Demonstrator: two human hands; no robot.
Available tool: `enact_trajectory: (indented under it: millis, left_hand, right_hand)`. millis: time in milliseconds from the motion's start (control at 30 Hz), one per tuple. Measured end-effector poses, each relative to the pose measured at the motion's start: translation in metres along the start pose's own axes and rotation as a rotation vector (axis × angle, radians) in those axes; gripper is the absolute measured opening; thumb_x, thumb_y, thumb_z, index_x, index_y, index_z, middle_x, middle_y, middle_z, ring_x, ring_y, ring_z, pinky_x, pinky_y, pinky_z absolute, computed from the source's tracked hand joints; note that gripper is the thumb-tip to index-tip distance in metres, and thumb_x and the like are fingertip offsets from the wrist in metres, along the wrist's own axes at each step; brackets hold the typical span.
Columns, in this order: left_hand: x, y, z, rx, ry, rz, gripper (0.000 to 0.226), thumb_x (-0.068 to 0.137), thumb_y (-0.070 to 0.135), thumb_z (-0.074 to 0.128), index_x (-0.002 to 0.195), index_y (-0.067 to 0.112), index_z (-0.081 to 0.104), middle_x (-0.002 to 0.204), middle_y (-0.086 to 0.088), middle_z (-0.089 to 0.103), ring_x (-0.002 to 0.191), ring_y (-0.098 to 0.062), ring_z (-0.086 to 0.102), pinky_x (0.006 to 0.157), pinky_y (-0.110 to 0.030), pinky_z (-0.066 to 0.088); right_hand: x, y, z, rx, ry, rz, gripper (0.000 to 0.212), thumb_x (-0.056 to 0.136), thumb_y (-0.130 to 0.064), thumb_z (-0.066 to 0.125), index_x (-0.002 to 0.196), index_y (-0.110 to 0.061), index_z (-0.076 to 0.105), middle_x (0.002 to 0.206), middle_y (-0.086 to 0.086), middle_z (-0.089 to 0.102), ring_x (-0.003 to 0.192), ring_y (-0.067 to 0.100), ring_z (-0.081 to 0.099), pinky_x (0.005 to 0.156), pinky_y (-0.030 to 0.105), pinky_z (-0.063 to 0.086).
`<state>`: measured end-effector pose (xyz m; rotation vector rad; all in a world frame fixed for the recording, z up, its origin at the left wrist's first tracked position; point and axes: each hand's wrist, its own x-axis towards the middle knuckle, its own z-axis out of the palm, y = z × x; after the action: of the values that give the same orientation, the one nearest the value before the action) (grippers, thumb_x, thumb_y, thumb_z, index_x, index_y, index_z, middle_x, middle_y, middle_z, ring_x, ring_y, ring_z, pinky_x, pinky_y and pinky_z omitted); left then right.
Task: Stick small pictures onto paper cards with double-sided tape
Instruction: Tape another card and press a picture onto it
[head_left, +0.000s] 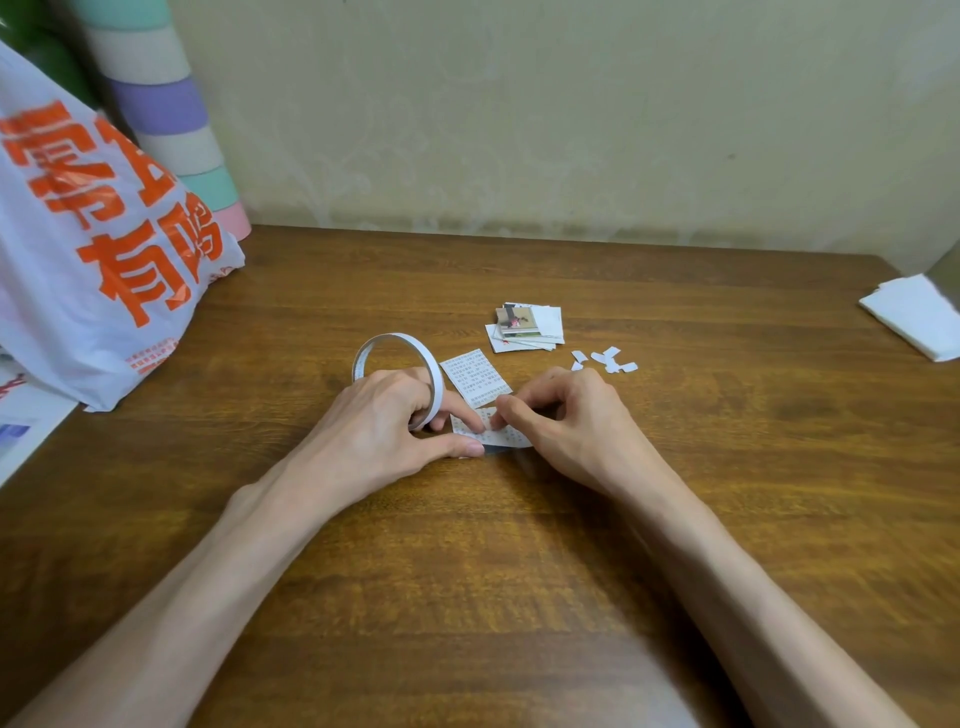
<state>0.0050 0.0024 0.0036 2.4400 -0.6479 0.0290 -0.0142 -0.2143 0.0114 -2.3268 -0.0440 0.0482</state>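
Note:
A thin white roll of double-sided tape (395, 345) stands on edge around the fingers of my left hand (395, 415). That hand's thumb and fingertips also press a small printed paper card (506, 434) onto the wooden table (519, 545). My right hand (561, 410) pinches at the card's top edge, fingers closed; the tape end between them is too small to make out. A second printed card (475, 376) lies just behind. Further back sits a small stack of pictures and cards (527, 325).
Several torn white backing scraps (608, 359) lie right of the cards. A white plastic bag with orange print (98, 244) fills the left side, with pastel rolls (166, 109) behind it. Folded white tissue (914, 317) sits at the far right. A wall bounds the table's back.

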Motion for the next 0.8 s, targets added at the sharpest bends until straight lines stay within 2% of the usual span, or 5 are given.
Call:
enact_trajectory:
  millis: [233,333,467,700,800]
  left_hand:
    - [-0.0020,-0.0001,-0.0007,0.027,0.020,-0.002,0.025,0.076,0.060,0.080,0.099,0.049,0.079,0.078,0.013,0.060,0.080,-0.004,0.061,0.073,-0.036,0.054]
    - [-0.0021,-0.0015,0.0002,-0.009,0.048,-0.010,0.027,0.073,0.060,0.082,0.097,0.047,0.080,0.077,0.012,0.059,0.078,-0.004,0.061,0.070,-0.033,0.053]
    - [-0.0010,-0.0024,0.0014,-0.013,0.016,0.015,0.024,0.075,0.060,0.079,0.098,0.053,0.078,0.082,0.018,0.060,0.084,-0.001,0.060,0.069,-0.024,0.045]
    - [-0.0001,-0.0029,0.0017,0.021,0.012,0.005,0.021,0.078,0.058,0.080,0.098,0.052,0.079,0.089,0.020,0.061,0.089,0.001,0.059,0.070,-0.021,0.040]
    - [0.0002,-0.0030,0.0013,0.019,0.008,-0.009,0.021,0.077,0.059,0.080,0.097,0.053,0.079,0.090,0.022,0.060,0.090,0.003,0.058,0.072,-0.021,0.039]
  right_hand:
    - [0.0000,-0.0021,0.0005,-0.004,0.008,0.006,0.027,0.098,-0.040,0.067,0.076,-0.033,0.081,0.087,-0.011,0.072,0.078,0.006,0.064,0.071,0.026,0.050]
    - [0.0001,-0.0028,0.0008,-0.008,0.014,0.002,0.030,0.097,-0.040,0.067,0.069,-0.037,0.077,0.087,-0.011,0.073,0.076,0.008,0.064,0.071,0.029,0.050]
    - [-0.0002,-0.0031,0.0012,-0.014,0.017,-0.002,0.031,0.097,-0.040,0.067,0.067,-0.038,0.076,0.084,-0.010,0.074,0.074,0.007,0.064,0.069,0.025,0.050]
    - [0.0000,-0.0026,0.0016,-0.016,0.023,-0.003,0.030,0.096,-0.040,0.067,0.069,-0.036,0.077,0.082,-0.007,0.074,0.071,0.007,0.062,0.059,0.018,0.043]
    - [-0.0001,-0.0039,0.0019,-0.018,0.040,0.001,0.029,0.095,-0.040,0.068,0.067,-0.036,0.077,0.081,-0.005,0.075,0.072,0.009,0.063,0.061,0.020,0.045]
